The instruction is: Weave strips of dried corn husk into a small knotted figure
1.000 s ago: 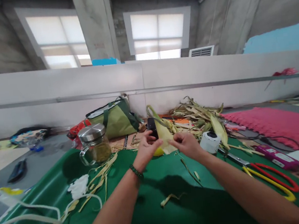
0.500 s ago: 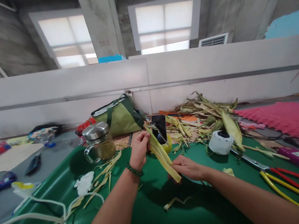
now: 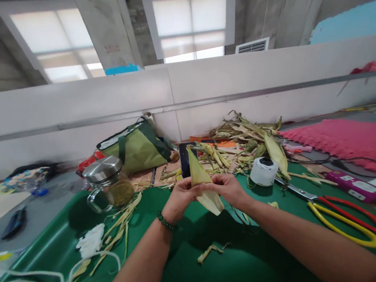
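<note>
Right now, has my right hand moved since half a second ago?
Yes: your right hand has moved forward, farther from the small husk scrap, and closer to your left hand.

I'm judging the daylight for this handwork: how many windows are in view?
2. One window is at upper left, left of the concrete pillar; the other window is right of it. Any behind the white partition would be hidden.

I see both forearms angling up from the lower corners, converging at the frame's center, where the left hand [image 3: 181, 197] and right hand [image 3: 229, 189] nearly meet, fingers curled inward in a pinch, the wrists raised.
</note>
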Action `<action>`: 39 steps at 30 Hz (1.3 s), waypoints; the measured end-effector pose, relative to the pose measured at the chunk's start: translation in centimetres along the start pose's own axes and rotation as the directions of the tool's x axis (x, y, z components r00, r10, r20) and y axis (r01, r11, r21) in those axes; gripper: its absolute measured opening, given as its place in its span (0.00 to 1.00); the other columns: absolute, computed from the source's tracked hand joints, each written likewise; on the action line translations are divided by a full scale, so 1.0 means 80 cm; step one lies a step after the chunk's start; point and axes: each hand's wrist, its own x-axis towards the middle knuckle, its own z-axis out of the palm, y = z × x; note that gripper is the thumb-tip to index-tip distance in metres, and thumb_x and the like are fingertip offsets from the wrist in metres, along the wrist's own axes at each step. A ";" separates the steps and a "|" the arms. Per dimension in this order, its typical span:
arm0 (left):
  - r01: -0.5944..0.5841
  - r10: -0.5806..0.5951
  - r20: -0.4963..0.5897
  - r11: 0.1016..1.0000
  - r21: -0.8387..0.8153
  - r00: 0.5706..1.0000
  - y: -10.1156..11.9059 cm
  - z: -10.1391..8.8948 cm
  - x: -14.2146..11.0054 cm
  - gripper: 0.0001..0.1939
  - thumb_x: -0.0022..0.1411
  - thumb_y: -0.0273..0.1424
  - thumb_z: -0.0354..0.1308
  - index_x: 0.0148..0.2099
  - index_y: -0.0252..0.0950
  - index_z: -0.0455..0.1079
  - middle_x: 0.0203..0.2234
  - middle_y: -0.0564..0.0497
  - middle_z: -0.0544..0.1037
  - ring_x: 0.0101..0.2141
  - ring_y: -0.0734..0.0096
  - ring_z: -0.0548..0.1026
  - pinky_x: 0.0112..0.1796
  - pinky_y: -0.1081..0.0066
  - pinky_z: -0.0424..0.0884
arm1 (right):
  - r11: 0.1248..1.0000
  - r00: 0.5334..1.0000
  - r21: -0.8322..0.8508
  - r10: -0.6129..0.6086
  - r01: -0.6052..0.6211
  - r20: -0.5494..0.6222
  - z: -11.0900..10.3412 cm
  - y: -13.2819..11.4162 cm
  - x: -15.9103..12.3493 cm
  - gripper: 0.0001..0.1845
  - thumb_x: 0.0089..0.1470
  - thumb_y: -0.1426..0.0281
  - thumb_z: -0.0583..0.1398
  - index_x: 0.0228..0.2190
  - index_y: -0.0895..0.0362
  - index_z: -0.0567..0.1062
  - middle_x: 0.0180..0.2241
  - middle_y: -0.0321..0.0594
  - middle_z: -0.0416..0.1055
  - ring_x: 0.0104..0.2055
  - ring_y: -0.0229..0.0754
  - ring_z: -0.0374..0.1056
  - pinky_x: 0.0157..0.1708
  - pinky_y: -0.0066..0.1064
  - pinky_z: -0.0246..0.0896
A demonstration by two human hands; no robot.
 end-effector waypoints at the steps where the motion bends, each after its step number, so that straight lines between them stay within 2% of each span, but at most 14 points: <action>1: -0.001 0.001 -0.016 1.000 -0.016 1.000 0.001 -0.002 0.000 0.19 0.38 0.42 0.70 0.29 0.32 0.75 0.20 0.52 0.74 0.20 0.76 0.67 0.22 0.75 0.61 | 1.000 1.000 0.019 0.014 -0.015 0.017 -0.001 -0.001 0.001 0.23 0.37 0.51 0.66 0.17 0.58 0.70 0.18 0.33 0.62 0.22 0.33 0.55 0.21 0.25 0.51; 5: -0.047 0.044 -0.166 0.999 -0.012 0.985 0.001 -0.006 0.005 0.18 0.38 0.42 0.70 0.23 0.33 0.71 0.16 0.54 0.71 0.18 0.78 0.65 0.21 0.76 0.61 | 0.993 0.992 0.077 0.079 -0.087 0.099 -0.002 -0.002 0.002 0.24 0.41 0.49 0.63 0.19 0.59 0.72 0.19 0.35 0.64 0.22 0.35 0.59 0.21 0.27 0.55; 8: -0.092 0.094 -0.216 0.996 0.016 0.972 -0.001 -0.003 0.007 0.18 0.40 0.43 0.68 0.22 0.33 0.70 0.15 0.56 0.69 0.17 0.79 0.63 0.20 0.77 0.60 | 0.996 0.994 0.065 0.061 -0.067 0.093 -0.001 -0.004 0.001 0.27 0.40 0.47 0.62 0.16 0.58 0.69 0.17 0.34 0.61 0.20 0.34 0.57 0.21 0.27 0.56; 10: -0.060 0.060 -0.183 0.998 0.005 0.981 -0.004 0.001 0.006 0.18 0.38 0.43 0.69 0.25 0.33 0.71 0.17 0.55 0.71 0.19 0.77 0.66 0.20 0.76 0.61 | 0.999 0.999 0.034 0.015 -0.017 0.039 -0.002 -0.006 0.002 0.29 0.41 0.45 0.61 0.13 0.58 0.65 0.15 0.32 0.58 0.19 0.32 0.55 0.20 0.26 0.55; 14: 0.059 -0.059 -0.013 0.998 0.023 0.998 -0.010 0.007 0.005 0.19 0.34 0.40 0.72 0.26 0.32 0.74 0.18 0.53 0.73 0.19 0.77 0.66 0.21 0.76 0.60 | 0.999 0.999 0.011 -0.031 0.031 -0.036 -0.003 -0.008 0.004 0.30 0.43 0.43 0.59 0.15 0.57 0.65 0.14 0.32 0.58 0.18 0.33 0.55 0.19 0.26 0.55; 19: 0.059 -0.059 -0.098 0.998 0.002 0.993 -0.010 0.003 0.004 0.18 0.34 0.39 0.71 0.26 0.32 0.76 0.18 0.50 0.75 0.18 0.76 0.66 0.20 0.76 0.58 | 0.998 0.997 0.038 0.037 -0.040 0.074 -0.001 -0.008 0.001 0.23 0.33 0.54 0.69 0.24 0.58 0.71 0.21 0.33 0.66 0.23 0.34 0.62 0.23 0.27 0.61; 25: 0.062 -0.061 -0.068 0.998 0.016 0.996 -0.003 -0.003 0.001 0.20 0.35 0.43 0.71 0.26 0.32 0.76 0.19 0.48 0.74 0.19 0.76 0.66 0.20 0.77 0.59 | 0.991 0.988 0.107 0.069 -0.084 0.135 -0.004 -0.011 0.000 0.20 0.38 0.54 0.67 0.21 0.59 0.72 0.20 0.32 0.66 0.21 0.33 0.62 0.24 0.27 0.63; 28: 0.057 -0.055 -0.054 0.998 0.031 0.997 0.001 -0.006 0.001 0.20 0.35 0.45 0.70 0.23 0.32 0.75 0.17 0.50 0.72 0.18 0.78 0.64 0.20 0.77 0.58 | 0.981 0.985 0.148 0.103 -0.123 0.140 -0.006 -0.012 0.002 0.21 0.37 0.52 0.66 0.20 0.58 0.72 0.19 0.32 0.67 0.20 0.34 0.64 0.25 0.29 0.67; 32: 0.081 -0.079 -0.055 0.996 0.032 0.995 0.003 -0.010 0.002 0.20 0.38 0.45 0.69 0.24 0.32 0.75 0.19 0.49 0.74 0.19 0.77 0.65 0.20 0.77 0.57 | 0.972 0.976 0.161 0.144 -0.171 0.164 -0.008 -0.012 0.003 0.22 0.38 0.51 0.65 0.20 0.58 0.72 0.18 0.32 0.68 0.21 0.37 0.69 0.26 0.30 0.68; 39: 0.093 -0.090 -0.057 0.994 0.055 0.994 0.006 -0.008 -0.001 0.18 0.35 0.41 0.71 0.25 0.32 0.77 0.18 0.50 0.74 0.19 0.78 0.65 0.20 0.77 0.60 | 0.985 0.983 0.134 0.083 -0.105 0.162 -0.007 -0.014 0.002 0.13 0.38 0.62 0.66 0.24 0.58 0.73 0.22 0.32 0.70 0.23 0.34 0.66 0.27 0.28 0.67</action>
